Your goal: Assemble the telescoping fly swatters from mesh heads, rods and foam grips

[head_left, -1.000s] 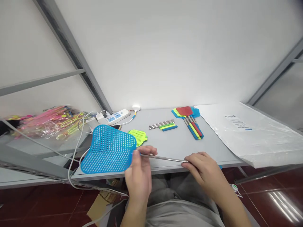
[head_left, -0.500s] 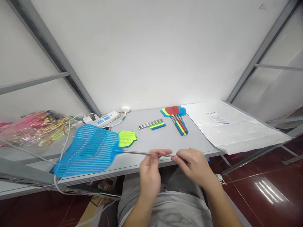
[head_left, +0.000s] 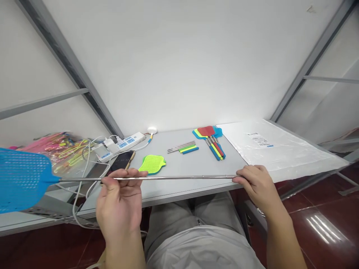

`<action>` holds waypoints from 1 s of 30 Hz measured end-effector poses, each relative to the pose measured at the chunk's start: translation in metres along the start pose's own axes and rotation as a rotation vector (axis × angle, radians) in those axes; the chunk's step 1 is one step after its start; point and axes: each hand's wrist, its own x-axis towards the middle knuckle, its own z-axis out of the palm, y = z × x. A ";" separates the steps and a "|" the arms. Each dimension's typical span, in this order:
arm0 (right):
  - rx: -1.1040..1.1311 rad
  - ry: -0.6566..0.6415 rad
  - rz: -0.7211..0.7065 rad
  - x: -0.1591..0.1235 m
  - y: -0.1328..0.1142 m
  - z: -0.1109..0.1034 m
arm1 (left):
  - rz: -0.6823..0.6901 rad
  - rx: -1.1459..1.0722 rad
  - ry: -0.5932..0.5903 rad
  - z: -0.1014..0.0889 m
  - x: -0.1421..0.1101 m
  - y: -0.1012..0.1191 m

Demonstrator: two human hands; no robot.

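Note:
I hold a blue fly swatter (head_left: 22, 179) level above the front edge of the grey table (head_left: 196, 168). Its thin metal telescopic rod (head_left: 182, 177) is pulled out long and runs from the blue mesh head at the far left to my right hand (head_left: 256, 185). My right hand is closed round the handle end. My left hand (head_left: 120, 201) pinches the rod near its left part with thumb and fingertips. A green swatter head (head_left: 153, 164) lies on the table just behind the rod.
A bundle of finished swatters (head_left: 210, 140), loose metal rods with green and blue grips (head_left: 183, 147), a power strip (head_left: 125, 142) with cables, a phone (head_left: 122, 160), a clear plastic sheet (head_left: 277, 149) at right, and a bag of pink items (head_left: 53, 145) at left.
The rod has been drawn out much longer. My left hand slid left along it, my right hand moved right, and the blue head swung out past the table's left edge.

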 end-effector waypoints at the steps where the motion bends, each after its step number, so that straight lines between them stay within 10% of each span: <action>1: -0.012 0.027 -0.001 -0.001 0.003 0.001 | 0.012 0.008 -0.004 0.001 -0.001 0.000; 22: 0.016 0.173 -0.095 0.008 -0.053 0.005 | -0.301 0.010 -0.383 0.049 -0.074 -0.031; 30: 0.009 0.123 -0.165 0.025 -0.061 0.011 | -0.067 0.099 -0.268 0.034 -0.059 -0.014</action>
